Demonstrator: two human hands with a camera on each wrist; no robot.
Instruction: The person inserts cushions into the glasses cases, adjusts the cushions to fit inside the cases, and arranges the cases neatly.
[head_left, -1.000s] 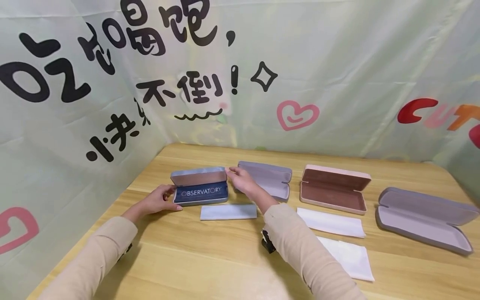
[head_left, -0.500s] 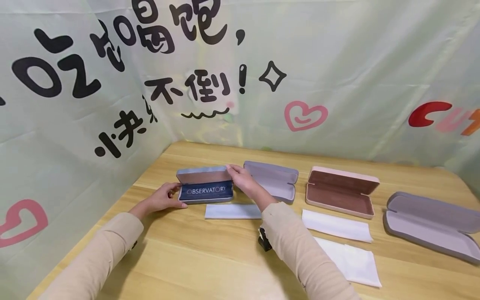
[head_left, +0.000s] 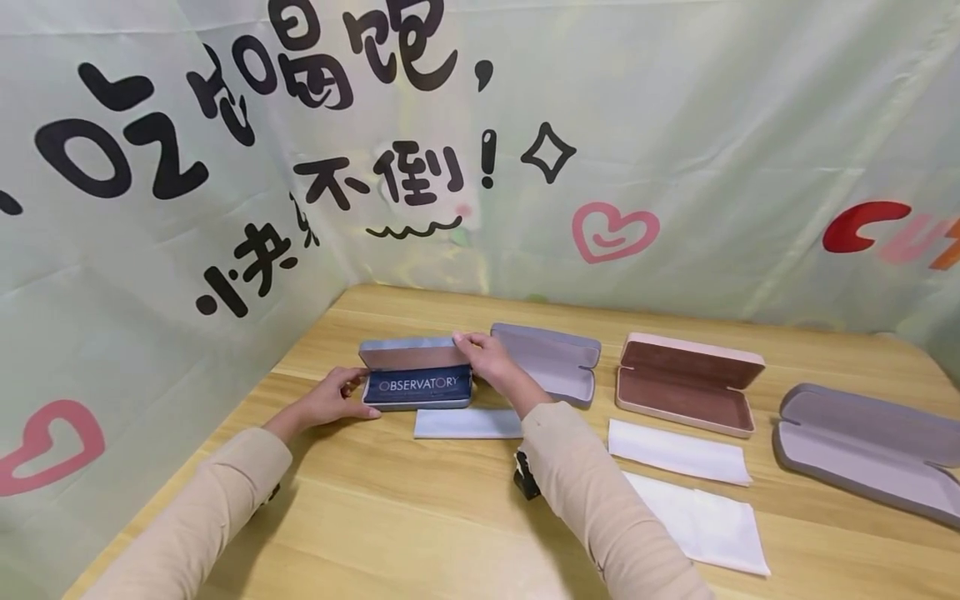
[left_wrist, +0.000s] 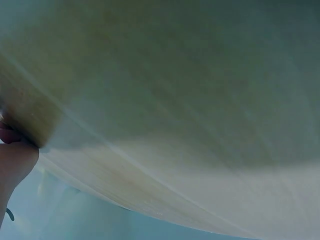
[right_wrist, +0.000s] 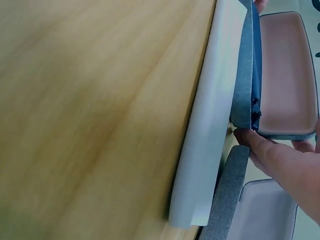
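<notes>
In the head view, a blue glasses case (head_left: pixel 408 342) stands with its lid raised on the left of the table. A folded navy cloth (head_left: pixel 390 395) lettered "OBSERVATORY" lies inside it. My left hand (head_left: pixel 330 398) holds the case's left end, thumb along the front and fingers behind. At the right end, my right hand (head_left: pixel 497 367) grips the lid's edge with the thumb on top. The right wrist view shows this hand (right_wrist: pixel 287 162) at the case's corner, beside the pink lining (right_wrist: pixel 290 75). Only part of my left hand (left_wrist: pixel 17 162) appears in the left wrist view.
A folded pale blue cloth (head_left: pixel 461 423) lies in front. Rightward stand an open lavender case (head_left: pixel 551 354), an open pink case (head_left: pixel 682 392) and an open grey case (head_left: pixel 862 450). Two white cloths, one folded narrow (head_left: pixel 675 450) and one wider (head_left: pixel 712 521), lie before them.
The head view has shifted, so everything appears a little farther right. Both hands stay at the ends of the blue glasses case, its lid still raised.
</notes>
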